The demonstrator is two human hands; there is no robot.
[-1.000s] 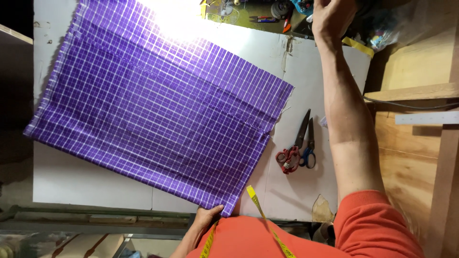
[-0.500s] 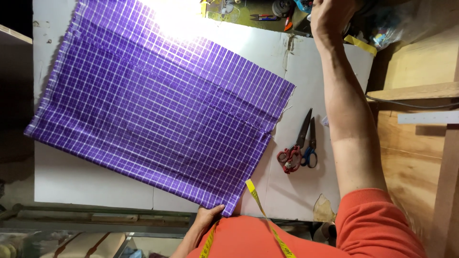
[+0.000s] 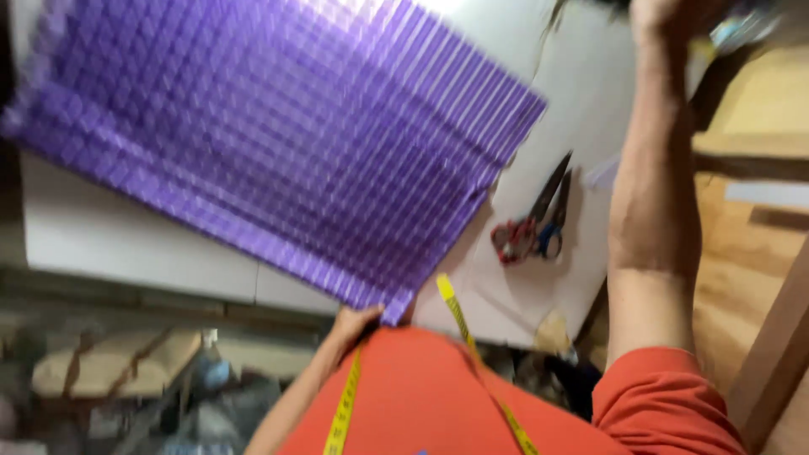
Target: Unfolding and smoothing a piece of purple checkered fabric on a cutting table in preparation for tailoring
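From the head camera (the picture is smeared with motion), a purple checked cloth lies spread over the white table. The left hand sits at the cloth's near corner, touching it; whether the fingers pinch it I cannot tell. The right hand reaches far up past the table's top edge, its grip cut off from view. Two pairs of scissors lie just beside the cloth. A yellow tape measure hangs over the orange shirt.
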